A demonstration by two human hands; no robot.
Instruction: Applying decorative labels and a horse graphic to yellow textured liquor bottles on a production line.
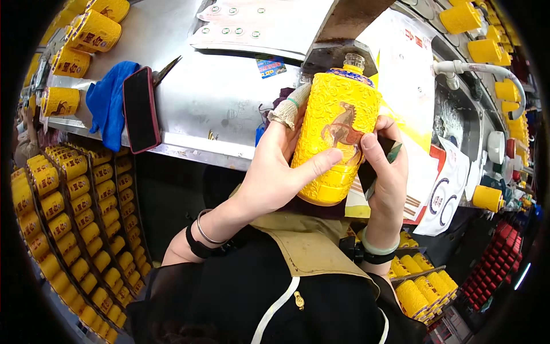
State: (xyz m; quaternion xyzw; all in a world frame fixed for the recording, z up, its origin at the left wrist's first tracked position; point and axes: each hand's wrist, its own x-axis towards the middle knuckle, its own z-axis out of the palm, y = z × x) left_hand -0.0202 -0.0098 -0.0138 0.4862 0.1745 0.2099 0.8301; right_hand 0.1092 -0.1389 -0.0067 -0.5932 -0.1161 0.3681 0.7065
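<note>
Between both hands I hold a yellow embossed bottle (326, 123) with a brown horse picture, a blue patterned shoulder and a clear glass neck. It tilts slightly, neck away from me. My left hand (275, 166) is closed round its left side, thumb across the front, with a pale cloth cover on a finger. My right hand (387, 166) grips the lower right side, thumb on the front near the horse. A small dark green-black card-like piece (391, 150) shows at the right fingers; whether they hold it is hidden.
On the metal bench (189, 109) lie a phone (141, 110), a blue cloth (110, 103) and sticker sheets (249, 34). A metal post (344, 26) rises beyond the bottle. Printed sheets (444, 192) and a pale pipe (481, 67) are at right. Racked yellow bottles (80, 212) fill the lower left.
</note>
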